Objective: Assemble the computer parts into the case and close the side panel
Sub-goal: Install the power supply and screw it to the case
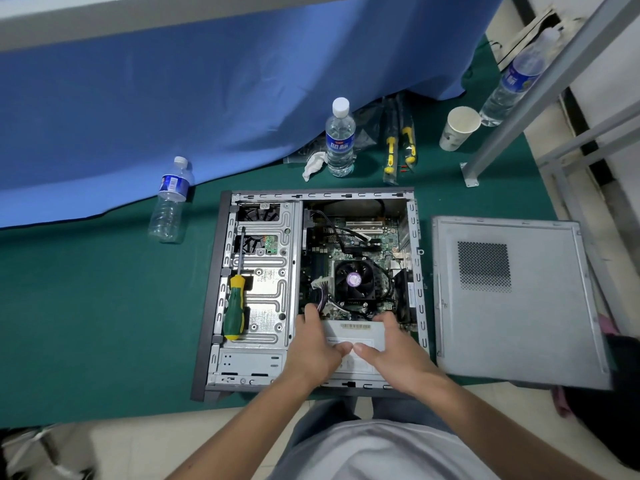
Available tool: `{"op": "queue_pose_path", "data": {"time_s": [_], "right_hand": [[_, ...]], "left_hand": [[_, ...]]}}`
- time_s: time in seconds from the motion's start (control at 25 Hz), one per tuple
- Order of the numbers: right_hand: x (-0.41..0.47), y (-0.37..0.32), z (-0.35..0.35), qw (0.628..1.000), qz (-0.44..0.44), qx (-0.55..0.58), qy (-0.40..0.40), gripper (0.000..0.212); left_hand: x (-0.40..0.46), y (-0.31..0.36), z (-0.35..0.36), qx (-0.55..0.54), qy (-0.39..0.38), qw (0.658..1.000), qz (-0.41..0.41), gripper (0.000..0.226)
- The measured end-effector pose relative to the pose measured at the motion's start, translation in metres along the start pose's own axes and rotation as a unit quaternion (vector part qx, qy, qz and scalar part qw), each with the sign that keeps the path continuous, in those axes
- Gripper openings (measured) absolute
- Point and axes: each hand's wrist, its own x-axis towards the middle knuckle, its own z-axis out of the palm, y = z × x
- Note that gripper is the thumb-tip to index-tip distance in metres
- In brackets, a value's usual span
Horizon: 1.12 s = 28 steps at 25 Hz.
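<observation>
An open computer case [420, 271] lies flat on a green mat. Inside it I see the motherboard [356, 240] with a black CPU fan [355, 280] and a bundle of purple wires [323, 294]. At the near end of the case sits a grey power supply [353, 332]. My left hand [313, 348] and my right hand [394, 351] both grip it from above, thumbs almost touching on its top face. The grey side panel [512, 303] lies flat to the right of the case. A green and yellow screwdriver [235, 306] rests on the drive cage [273, 271].
Two water bottles [340, 140] [170, 200] stand beyond the case, a third bottle [512, 84] stands at far right beside a paper cup [459, 128]. Packaged yellow-handled tools [398, 140] and a crumpled tissue [313, 164] lie behind the case. A metal frame leg [471, 171] stands at right.
</observation>
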Motion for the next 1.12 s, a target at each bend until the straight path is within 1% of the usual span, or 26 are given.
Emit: {"op": "queue_pose_path", "data": {"time_s": [0.24, 0.48, 0.56, 0.68, 0.84, 1.0, 1.12], "right_hand": [[0.004, 0.002, -0.004, 1.000, 0.000, -0.004, -0.011, 0.046], [0.008, 0.004, -0.004, 0.999, -0.004, -0.029, -0.025, 0.046], [0.007, 0.005, -0.001, 0.999, -0.007, -0.029, -0.021, 0.044], [0.007, 0.002, 0.004, 1.000, -0.009, -0.011, 0.000, 0.039], [0.010, 0.001, 0.005, 0.999, -0.009, -0.027, 0.025, 0.040], [0.010, 0.002, 0.006, 0.999, -0.007, -0.046, 0.025, 0.043], [0.010, 0.003, 0.005, 0.999, -0.008, -0.047, 0.021, 0.045]], "left_hand": [[0.001, 0.002, 0.003, 0.003, 0.004, 1.000, -0.010, 0.051], [0.006, 0.001, 0.005, 0.042, -0.009, 0.999, -0.012, 0.051], [0.008, 0.000, 0.006, 0.054, -0.017, 0.998, -0.006, 0.051], [0.008, -0.001, 0.006, 0.044, -0.023, 0.999, -0.004, 0.051], [0.008, -0.001, 0.006, 0.057, -0.025, 0.998, 0.001, 0.059], [0.007, 0.000, 0.007, 0.039, -0.035, 0.999, -0.007, 0.050], [0.006, -0.001, 0.007, 0.031, -0.031, 0.999, -0.007, 0.050]]}}
